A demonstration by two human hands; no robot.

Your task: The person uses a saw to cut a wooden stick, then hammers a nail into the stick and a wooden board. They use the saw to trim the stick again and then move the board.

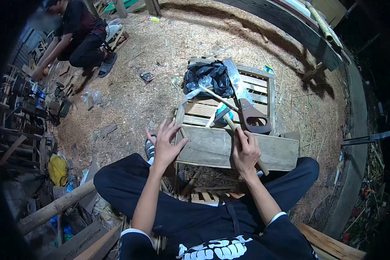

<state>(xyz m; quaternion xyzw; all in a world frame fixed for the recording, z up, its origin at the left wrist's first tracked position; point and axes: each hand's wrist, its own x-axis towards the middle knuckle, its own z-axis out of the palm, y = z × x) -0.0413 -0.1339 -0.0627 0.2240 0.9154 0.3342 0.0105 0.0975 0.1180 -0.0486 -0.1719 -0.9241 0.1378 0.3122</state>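
Note:
A grey wooden board [206, 145] lies across the near end of a slatted wooden crate [271, 97], in front of my knees. My left hand [164, 145] rests at the board's left end with its fingers spread. My right hand [247, 149] is closed around the wooden handle of a hammer [262, 167], low over the board. The hammer's dark head points away from me, beside a small turquoise item partly hidden behind it. A handsaw [237, 80] with a brown grip lies on the crate's right side. Next to it sits a crumpled black plastic bag [219, 78].
A person [80, 34] crouches at the upper left, reaching toward a cluttered pile of tools and wood. Wood shavings cover the ground [130, 82]. A heavy timber beam [299, 30] spans the upper right. A yellow bag [57, 170] and a pole [58, 206] are at my left.

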